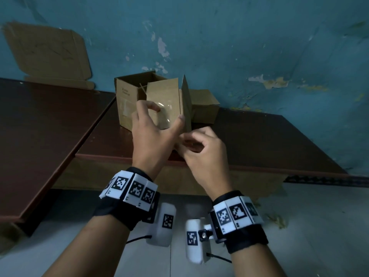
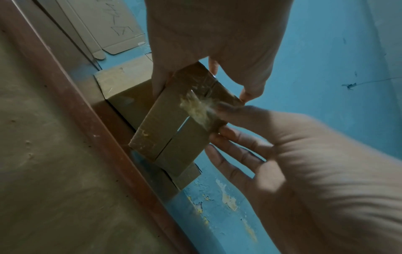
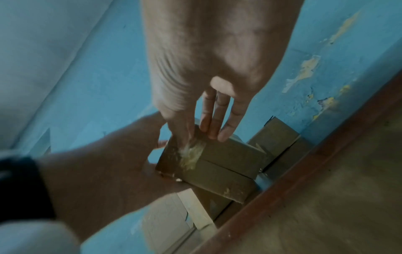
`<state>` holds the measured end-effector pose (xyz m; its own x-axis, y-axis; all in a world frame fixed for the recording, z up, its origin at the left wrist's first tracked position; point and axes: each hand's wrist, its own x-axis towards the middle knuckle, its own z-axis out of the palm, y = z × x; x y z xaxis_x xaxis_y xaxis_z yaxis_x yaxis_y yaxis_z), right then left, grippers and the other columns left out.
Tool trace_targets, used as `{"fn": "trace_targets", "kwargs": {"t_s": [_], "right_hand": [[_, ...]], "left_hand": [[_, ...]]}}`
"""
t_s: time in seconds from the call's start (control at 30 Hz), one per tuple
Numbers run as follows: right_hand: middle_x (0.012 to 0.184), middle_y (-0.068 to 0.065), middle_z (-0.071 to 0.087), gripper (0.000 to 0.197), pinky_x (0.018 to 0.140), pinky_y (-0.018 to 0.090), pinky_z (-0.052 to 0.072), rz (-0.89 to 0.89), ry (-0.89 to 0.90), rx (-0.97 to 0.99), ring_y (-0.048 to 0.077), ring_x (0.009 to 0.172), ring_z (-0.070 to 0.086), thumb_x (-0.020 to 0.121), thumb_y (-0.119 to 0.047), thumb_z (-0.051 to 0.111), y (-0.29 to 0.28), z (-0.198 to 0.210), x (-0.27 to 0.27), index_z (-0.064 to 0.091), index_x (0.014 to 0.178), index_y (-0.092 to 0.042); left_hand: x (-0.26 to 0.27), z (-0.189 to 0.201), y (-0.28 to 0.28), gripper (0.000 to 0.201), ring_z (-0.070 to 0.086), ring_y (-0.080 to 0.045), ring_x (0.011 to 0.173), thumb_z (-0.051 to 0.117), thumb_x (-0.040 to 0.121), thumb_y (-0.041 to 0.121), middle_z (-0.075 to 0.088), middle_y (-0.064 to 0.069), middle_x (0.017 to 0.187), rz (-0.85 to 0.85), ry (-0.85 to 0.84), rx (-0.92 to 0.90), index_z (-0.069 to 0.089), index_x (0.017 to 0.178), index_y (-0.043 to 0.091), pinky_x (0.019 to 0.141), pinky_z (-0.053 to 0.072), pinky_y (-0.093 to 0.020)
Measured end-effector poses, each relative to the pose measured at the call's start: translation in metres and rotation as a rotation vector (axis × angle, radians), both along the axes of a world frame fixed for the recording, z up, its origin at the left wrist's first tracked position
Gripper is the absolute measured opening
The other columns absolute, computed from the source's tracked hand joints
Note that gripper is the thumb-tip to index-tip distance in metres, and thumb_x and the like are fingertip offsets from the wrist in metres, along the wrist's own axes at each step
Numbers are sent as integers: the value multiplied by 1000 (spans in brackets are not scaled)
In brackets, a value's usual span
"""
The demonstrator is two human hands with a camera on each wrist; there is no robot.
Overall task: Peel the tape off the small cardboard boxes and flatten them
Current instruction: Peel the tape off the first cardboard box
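A small brown cardboard box [image 1: 165, 100] is held in the air above the table's front edge, its top flaps standing open. My left hand [image 1: 157, 118] grips it by the sides, thumb on one face and fingers on the other. Clear glossy tape [image 1: 164, 114] runs down its near face. In the left wrist view the box's closed bottom [image 2: 169, 132] shows a torn whitish tape end [image 2: 195, 108]. My right hand [image 1: 189, 140] pinches that tape end at the bottom edge, its other fingers [image 3: 217, 127] lying against the box [image 3: 222, 170].
On the brown table [image 1: 259, 140] behind the hands stand a larger open box [image 1: 127, 100] and a low closed box [image 1: 205, 108]. Flattened cardboard [image 1: 48, 54] leans on the blue wall above a second table [image 1: 40, 126] at the left.
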<state>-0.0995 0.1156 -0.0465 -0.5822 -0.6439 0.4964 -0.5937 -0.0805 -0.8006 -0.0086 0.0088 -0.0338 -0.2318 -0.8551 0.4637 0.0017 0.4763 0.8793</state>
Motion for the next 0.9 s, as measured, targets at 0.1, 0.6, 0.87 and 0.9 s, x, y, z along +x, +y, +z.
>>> {"fn": "trace_targets", "kwargs": {"t_s": [0.1, 0.6, 0.87, 0.9], "right_hand": [[96, -6, 70, 15, 75, 35, 61, -89, 94, 18, 8, 82, 70, 86, -12, 87, -7, -7, 2, 81, 100, -10], [96, 1, 65, 54, 64, 17, 56, -180, -62, 7, -1, 75, 67, 80, 1, 87, -1, -2, -6, 55, 118, -20], [121, -2, 63, 84, 89, 22, 62, 3, -117, 65, 4, 105, 71, 80, -2, 89, 5, 1, -10, 49, 153, -17], [122, -3, 61, 79, 91, 23, 62, -3, -82, 60, 4, 107, 69, 81, -2, 88, 5, 1, -9, 52, 150, -17]], "left_hand": [[-2, -2, 2, 58, 61, -22, 115, 83, 81, 55, 57, -1, 126, -35, -31, -30, 48, 118, 25, 93, 58, -47], [-5, -7, 7, 70, 52, 2, 98, 93, 76, 44, 47, 1, 126, -118, -215, -124, 44, 124, 26, 79, 51, -21], [-4, -11, 3, 68, 54, -12, 104, 89, 79, 44, 46, -2, 124, -91, -180, -108, 42, 123, 21, 82, 54, -22], [-5, -11, 3, 70, 51, -12, 105, 89, 78, 46, 45, -2, 123, -83, -178, -103, 42, 122, 19, 80, 48, -16]]}}
